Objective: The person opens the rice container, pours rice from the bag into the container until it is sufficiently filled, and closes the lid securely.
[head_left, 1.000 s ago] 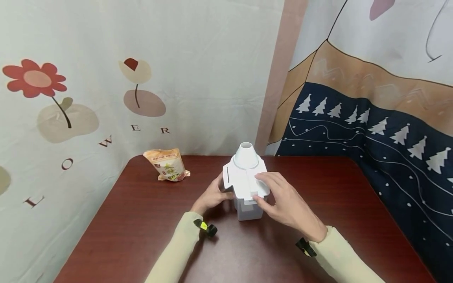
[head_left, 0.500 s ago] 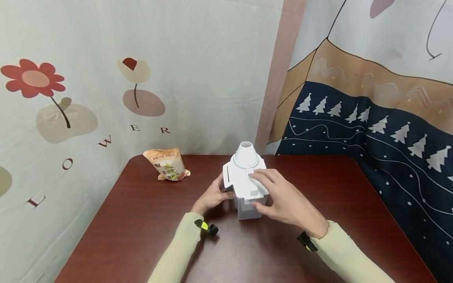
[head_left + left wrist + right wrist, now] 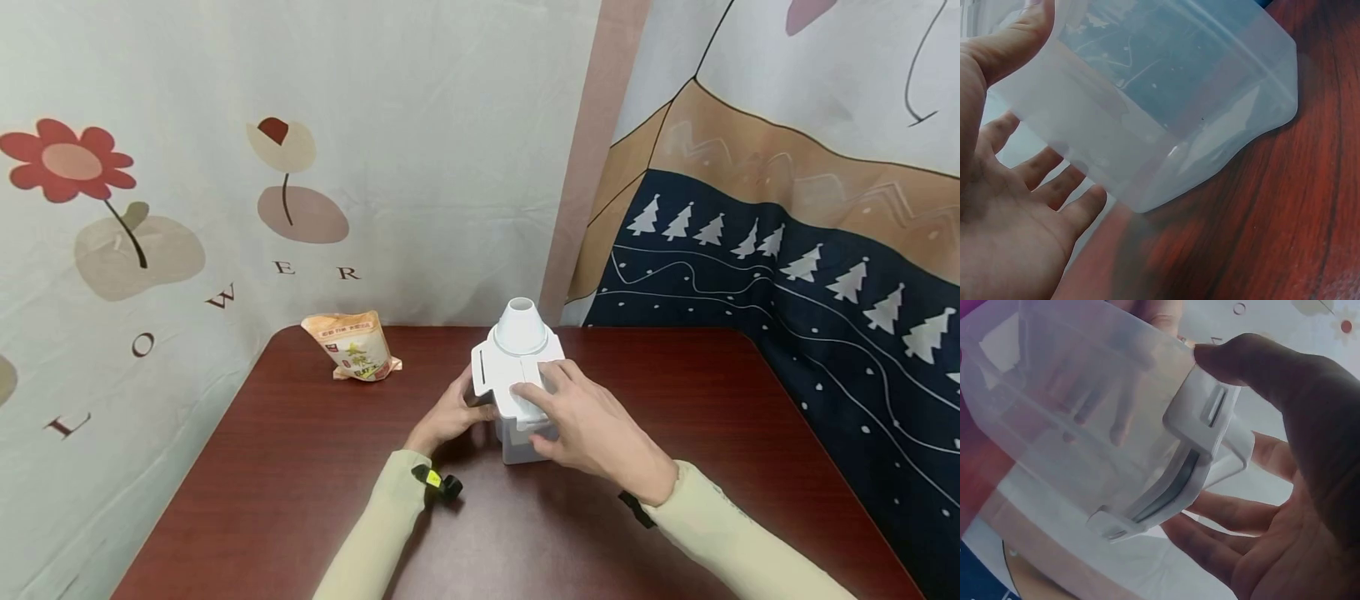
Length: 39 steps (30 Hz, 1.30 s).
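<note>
A translucent plastic container (image 3: 517, 437) with a white lid (image 3: 513, 379) and a round white spout (image 3: 521, 325) stands near the middle of the dark red desk (image 3: 300, 467). The left hand (image 3: 450, 414) holds the container from its 9 o'clock side, thumb against one wall and fingers curled round the next, as the left wrist view shows (image 3: 1016, 206). The right hand (image 3: 581, 417) lies over the lid from 4 o'clock: its fingers reach across the top, while the thumb presses the white latch at the lid's edge, plain in the right wrist view (image 3: 1272, 456). So both hands grip the container. At 10 o'clock from it, well apart near the desk's far left corner, stands an orange snack pouch (image 3: 351, 347).
</note>
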Each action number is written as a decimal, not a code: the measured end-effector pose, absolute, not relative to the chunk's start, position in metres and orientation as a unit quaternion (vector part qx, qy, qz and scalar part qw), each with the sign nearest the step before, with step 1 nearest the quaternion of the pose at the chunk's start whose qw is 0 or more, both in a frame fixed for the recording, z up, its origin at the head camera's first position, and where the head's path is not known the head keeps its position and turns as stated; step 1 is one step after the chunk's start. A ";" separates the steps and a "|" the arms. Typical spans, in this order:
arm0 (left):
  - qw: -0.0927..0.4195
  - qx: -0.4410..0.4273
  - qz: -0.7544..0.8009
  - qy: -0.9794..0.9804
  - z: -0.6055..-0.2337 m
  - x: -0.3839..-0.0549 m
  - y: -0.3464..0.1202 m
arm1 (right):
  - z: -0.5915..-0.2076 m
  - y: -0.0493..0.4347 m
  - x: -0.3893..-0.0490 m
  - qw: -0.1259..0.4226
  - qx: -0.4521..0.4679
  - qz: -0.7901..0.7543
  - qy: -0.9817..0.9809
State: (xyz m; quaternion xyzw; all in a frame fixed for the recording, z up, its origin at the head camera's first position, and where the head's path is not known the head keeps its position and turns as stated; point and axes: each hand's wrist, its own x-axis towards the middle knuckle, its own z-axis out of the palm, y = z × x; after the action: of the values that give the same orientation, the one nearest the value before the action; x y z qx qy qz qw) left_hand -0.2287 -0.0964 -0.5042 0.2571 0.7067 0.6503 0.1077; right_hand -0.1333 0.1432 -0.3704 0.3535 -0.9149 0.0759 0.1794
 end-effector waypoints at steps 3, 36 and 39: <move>0.106 0.261 0.651 0.705 -0.504 -0.229 -0.096 | -0.371 0.141 -0.133 0.192 0.353 0.056 -0.914; 0.076 0.221 0.614 0.754 -0.508 -0.230 -0.095 | -0.378 0.122 -0.129 0.242 0.356 -0.012 -0.902; 0.069 0.221 0.610 0.758 -0.509 -0.230 -0.095 | -0.376 0.125 -0.130 0.234 0.368 0.000 -0.900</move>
State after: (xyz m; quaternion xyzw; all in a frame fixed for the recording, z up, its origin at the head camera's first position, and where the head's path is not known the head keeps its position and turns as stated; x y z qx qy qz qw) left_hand -0.2297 -0.0955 -0.5089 0.2213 0.7578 0.6099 0.0690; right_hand -0.1302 0.1253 -0.3761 0.3681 -0.8998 0.0004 0.2343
